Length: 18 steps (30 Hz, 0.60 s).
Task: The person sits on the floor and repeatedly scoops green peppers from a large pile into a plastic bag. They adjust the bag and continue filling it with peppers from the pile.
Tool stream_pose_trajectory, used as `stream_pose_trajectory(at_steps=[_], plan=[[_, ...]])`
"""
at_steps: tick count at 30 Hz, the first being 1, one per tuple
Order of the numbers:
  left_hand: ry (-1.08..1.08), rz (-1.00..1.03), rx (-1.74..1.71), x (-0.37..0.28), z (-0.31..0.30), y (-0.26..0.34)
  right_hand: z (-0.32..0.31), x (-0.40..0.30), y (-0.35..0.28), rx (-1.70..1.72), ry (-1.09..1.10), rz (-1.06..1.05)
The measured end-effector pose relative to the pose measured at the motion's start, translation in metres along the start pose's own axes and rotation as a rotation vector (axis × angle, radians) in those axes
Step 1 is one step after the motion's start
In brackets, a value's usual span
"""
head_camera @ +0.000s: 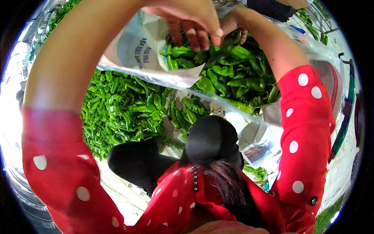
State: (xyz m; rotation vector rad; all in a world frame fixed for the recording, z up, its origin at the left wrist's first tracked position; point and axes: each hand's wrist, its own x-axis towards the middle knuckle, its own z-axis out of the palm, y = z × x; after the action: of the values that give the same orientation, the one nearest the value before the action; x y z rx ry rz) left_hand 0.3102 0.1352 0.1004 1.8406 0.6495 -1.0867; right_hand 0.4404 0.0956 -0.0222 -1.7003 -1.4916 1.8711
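Note:
My left hand (192, 25) hangs over a heap of large green peppers (245, 83), its fingers curled loosely downward. The tips of its thumb and forefinger meet close to my right hand (233, 25); whether they pinch anything is too blurred to tell. Between the fingers of my right hand is a dark green pepper (233, 37), partly covered by them. The large peppers lie on and beside a white printed sack (137, 48) with its edge folded over. A clear plastic sheet (230, 103) runs along the near side of the heap.
Smaller green peppers form a wide pile (117, 117) at left. Several long peppers (184, 112) lie by my black-clad knee (211, 137). At right are a red-edged sack (324, 77) and a dark green bar (344, 117). Part of another person's hand (295, 3) shows at top right.

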Motion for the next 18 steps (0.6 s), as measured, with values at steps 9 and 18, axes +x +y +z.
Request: stream_pose_trajectory(at_steps=[9, 18], plan=[[-0.084, 0.262, 0.887, 0.186, 0.084, -0.077, -0.024, 0.03, 0.107, 0.043, 0.163, 0.009], [0.317, 0.241, 0.822, 0.211, 0.121, -0.132, 0.0, 0.033, 0.128, -0.711, 0.297, -0.003]])
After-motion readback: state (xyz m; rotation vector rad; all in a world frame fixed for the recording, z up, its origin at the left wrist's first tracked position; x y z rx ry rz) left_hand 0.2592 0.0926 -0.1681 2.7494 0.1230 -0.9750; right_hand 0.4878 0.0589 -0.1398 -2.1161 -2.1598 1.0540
